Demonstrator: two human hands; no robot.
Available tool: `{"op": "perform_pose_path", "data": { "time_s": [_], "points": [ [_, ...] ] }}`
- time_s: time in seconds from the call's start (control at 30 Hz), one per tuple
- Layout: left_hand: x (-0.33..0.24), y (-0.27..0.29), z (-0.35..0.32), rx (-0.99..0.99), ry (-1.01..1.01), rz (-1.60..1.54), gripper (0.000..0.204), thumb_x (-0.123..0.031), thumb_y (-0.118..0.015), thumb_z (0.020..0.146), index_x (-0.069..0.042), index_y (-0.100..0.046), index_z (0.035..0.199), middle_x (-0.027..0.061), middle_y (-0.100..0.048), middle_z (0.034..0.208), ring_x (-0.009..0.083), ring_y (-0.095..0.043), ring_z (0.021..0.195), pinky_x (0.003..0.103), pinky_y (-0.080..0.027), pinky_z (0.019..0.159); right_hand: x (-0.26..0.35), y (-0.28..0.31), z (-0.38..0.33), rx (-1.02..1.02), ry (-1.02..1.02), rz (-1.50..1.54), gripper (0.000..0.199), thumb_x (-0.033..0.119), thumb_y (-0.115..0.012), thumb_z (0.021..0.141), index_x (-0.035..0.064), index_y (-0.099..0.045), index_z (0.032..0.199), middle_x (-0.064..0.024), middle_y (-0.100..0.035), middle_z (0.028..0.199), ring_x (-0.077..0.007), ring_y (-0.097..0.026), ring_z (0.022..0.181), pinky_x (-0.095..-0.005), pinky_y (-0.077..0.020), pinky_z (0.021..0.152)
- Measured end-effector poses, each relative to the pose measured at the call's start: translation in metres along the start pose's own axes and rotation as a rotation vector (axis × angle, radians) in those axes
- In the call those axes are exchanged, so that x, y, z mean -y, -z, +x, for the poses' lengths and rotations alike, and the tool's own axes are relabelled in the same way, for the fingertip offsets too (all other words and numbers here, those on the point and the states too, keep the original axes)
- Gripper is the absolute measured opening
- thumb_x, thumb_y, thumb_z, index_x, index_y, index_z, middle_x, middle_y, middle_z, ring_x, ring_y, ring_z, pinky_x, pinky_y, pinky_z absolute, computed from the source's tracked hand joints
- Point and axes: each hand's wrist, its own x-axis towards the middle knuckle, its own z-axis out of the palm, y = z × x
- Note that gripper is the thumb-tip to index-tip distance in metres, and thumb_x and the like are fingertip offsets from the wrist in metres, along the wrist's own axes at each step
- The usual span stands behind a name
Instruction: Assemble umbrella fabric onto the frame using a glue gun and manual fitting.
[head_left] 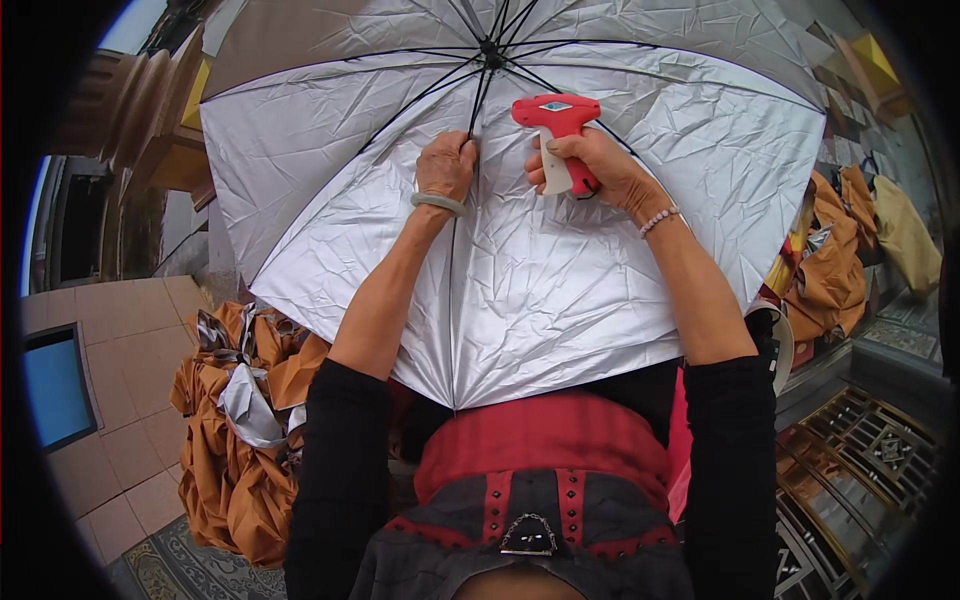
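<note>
An opened umbrella (pixel 570 290) with a silver, creased underside spreads across my lap and away from me. Its black ribs meet at a dark hub (pixel 490 55) at the top centre. My left hand (pixel 446 165), with a pale bangle at the wrist, is closed on a black umbrella rib (pixel 473 225) below the hub. To its right, my right hand (pixel 598 168) grips a red and white tagging gun (pixel 558 112) by its handle, fingers around the white trigger. The gun is held over the silver cloth, apart from the ribs.
Heaped orange-brown fabric (pixel 240 470) with silver patches lies at my left on the tiled floor (pixel 140 380). More orange-brown fabric (pixel 830 265) is piled at the right, near a beige bag (pixel 905 235). A patterned metal grille (pixel 880 440) stands at the lower right.
</note>
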Motion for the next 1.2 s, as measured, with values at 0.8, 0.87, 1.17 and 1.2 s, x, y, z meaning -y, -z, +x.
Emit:
{"op": "perform_pose_path", "data": {
  "time_s": [0.8,0.87,1.17,1.2],
  "points": [
    [-0.106,-0.049,0.009,0.039,0.161,0.217,0.057,-0.023,-0.063,0.070,-0.003,-0.042,0.119,0.0177,-0.050,0.108,0.0352,-0.053,0.096,0.044,-0.045,0.078,-0.014,0.017,0.003,-0.333,0.476,0.310,0.031,0.015,-0.053,0.083,-0.0019,-0.048,0.108,-0.0173,-0.063,0.091,-0.0265,-0.064,0.080,-0.0387,-0.0534,0.073],
    [-0.099,-0.046,0.005,0.070,0.217,0.205,0.062,-0.020,-0.063,0.069,-0.002,-0.040,0.124,0.0213,-0.048,0.108,0.0406,-0.050,0.100,0.045,-0.044,0.081,-0.023,0.028,0.000,-0.381,0.428,0.213,0.030,0.014,-0.053,0.082,-0.0022,-0.048,0.107,-0.0171,-0.063,0.090,-0.0261,-0.064,0.078,-0.0375,-0.0536,0.072],
    [0.003,-0.001,0.010,0.085,0.050,0.021,0.055,-0.004,-0.060,0.066,-0.008,-0.049,0.119,0.0195,-0.054,0.099,0.0364,-0.054,0.095,0.040,-0.045,0.080,-0.036,0.032,-0.015,-0.422,0.262,-0.011,0.030,0.014,-0.057,0.080,-0.0036,-0.049,0.103,-0.0168,-0.063,0.088,-0.0225,-0.065,0.075,-0.0320,-0.0546,0.066],
    [0.006,0.005,0.011,0.123,0.013,0.043,0.049,-0.005,-0.060,0.067,-0.007,-0.051,0.115,0.0189,-0.055,0.096,0.0356,-0.054,0.092,0.039,-0.045,0.078,-0.036,0.028,-0.013,-0.401,0.232,-0.036,0.030,0.015,-0.057,0.081,-0.0036,-0.049,0.103,-0.0167,-0.063,0.088,-0.0222,-0.064,0.074,-0.0320,-0.0546,0.066]
  ]
}}
